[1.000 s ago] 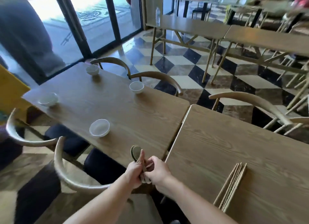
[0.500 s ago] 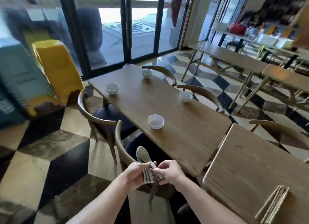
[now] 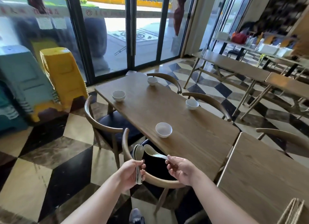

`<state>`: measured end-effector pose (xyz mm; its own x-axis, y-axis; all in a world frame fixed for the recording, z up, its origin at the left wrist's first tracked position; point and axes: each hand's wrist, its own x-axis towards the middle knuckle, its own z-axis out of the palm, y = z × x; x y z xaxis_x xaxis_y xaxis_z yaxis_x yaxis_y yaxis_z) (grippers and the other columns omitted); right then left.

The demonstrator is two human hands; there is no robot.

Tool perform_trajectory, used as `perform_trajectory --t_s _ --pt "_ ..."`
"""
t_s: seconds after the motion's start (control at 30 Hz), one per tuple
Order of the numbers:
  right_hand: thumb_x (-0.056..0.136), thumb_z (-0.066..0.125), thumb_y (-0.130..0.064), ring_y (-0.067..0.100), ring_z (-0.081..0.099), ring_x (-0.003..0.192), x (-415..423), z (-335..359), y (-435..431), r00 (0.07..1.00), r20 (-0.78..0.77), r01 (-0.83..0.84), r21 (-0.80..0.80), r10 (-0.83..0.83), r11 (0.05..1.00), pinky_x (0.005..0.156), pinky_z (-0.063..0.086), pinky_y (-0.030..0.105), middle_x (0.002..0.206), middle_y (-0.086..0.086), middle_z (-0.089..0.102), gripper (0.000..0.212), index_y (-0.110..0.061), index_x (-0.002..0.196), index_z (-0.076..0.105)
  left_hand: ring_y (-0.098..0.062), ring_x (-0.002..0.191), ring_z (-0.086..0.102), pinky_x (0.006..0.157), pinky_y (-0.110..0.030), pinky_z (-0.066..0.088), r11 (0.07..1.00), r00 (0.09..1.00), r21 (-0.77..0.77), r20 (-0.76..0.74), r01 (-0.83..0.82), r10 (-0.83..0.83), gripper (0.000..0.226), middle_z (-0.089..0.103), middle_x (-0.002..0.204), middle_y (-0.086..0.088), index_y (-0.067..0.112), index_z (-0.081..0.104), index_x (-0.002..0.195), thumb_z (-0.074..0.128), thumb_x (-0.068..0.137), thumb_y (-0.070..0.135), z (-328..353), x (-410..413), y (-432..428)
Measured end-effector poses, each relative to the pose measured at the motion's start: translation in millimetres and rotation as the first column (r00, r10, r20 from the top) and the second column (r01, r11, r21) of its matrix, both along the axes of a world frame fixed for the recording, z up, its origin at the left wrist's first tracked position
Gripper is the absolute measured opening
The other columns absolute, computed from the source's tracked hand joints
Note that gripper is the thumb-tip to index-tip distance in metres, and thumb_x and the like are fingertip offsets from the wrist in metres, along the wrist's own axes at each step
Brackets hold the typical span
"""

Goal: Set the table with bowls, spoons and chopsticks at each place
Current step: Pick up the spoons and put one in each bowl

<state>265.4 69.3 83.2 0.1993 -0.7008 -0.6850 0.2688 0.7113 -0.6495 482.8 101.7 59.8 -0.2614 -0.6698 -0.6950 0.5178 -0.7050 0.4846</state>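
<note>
Several white bowls stand on the long wooden table [image 3: 175, 116]: the nearest bowl [image 3: 163, 129] by the near left edge, one [image 3: 118, 95] at the far left, one [image 3: 152, 80] at the far end, one [image 3: 192, 104] on the right side. My left hand [image 3: 132, 171] grips a stack of pale spoons [image 3: 139, 154] upright, below the table's near edge. My right hand [image 3: 181, 167] pinches the handle of a single spoon [image 3: 153, 152], its scoop pointing left beside the stack. A bundle of chopsticks [image 3: 294, 212] lies on the second table [image 3: 267, 173] at the lower right.
Curved wooden chairs [image 3: 107, 121] line both sides of the table; one chair back [image 3: 160, 182] sits right under my hands. Yellow and teal plastic bins [image 3: 61, 76] stand by the glass doors. More tables [image 3: 234, 64] fill the right. The floor is checkered.
My right hand has drawn one spoon away from the stack, and the hands have come apart. The view has swung left and back from the table.
</note>
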Motion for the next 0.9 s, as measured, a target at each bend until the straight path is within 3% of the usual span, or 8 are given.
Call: perform_trajectory --t_s 0.23,0.5,0.7,0.9 --pt "0.093 0.063 -0.012 0.012 0.052 0.053 -3 -20 -62 0.991 0.043 0.120 0.070 -0.123 0.990 0.042 0.046 0.018 0.069 0.007 0.061 0.011 -0.005 0.084 0.061 -0.015 0.044 0.045 0.049 -0.028 0.041 0.997 0.997 0.025 0.024 0.078 -0.078 0.015 0.051 0.065 -0.002 0.013 0.050 0.086 0.043 0.098 0.008 -17 15 -66" --pt "0.087 0.072 -0.021 0.012 0.046 0.047 -15 -52 -169 0.955 -0.044 0.296 0.168 -0.293 0.940 0.036 0.041 0.019 0.060 0.003 0.053 0.023 -0.008 0.073 0.058 -0.019 0.046 0.045 0.052 -0.029 0.040 0.985 0.983 0.055 0.077 0.165 -0.169 0.004 0.052 0.066 -0.005 0.010 0.053 0.080 0.053 0.083 0.009 -21 26 -192" --pt "0.092 0.061 -0.005 0.012 0.046 0.045 -22 -86 -225 0.943 -0.038 0.331 0.227 -0.332 0.916 0.034 0.040 0.018 0.062 0.006 0.050 0.013 -0.003 0.079 0.060 -0.018 0.045 0.046 0.052 -0.029 0.043 0.987 0.992 0.111 0.032 0.114 -0.118 0.014 0.052 0.064 -0.003 0.012 0.048 0.085 0.038 0.094 0.011 -45 31 -276" --pt "0.095 0.055 -0.002 0.012 0.048 0.044 -19 -109 -245 0.930 -0.044 0.362 0.298 -0.366 0.883 0.035 0.040 0.019 0.064 0.008 0.051 0.017 -0.002 0.079 0.060 -0.018 0.045 0.048 0.057 -0.030 0.044 0.970 0.988 0.188 -0.008 0.152 -0.153 0.013 0.054 0.066 -0.003 0.013 0.049 0.089 0.039 0.096 0.010 -68 36 -304"
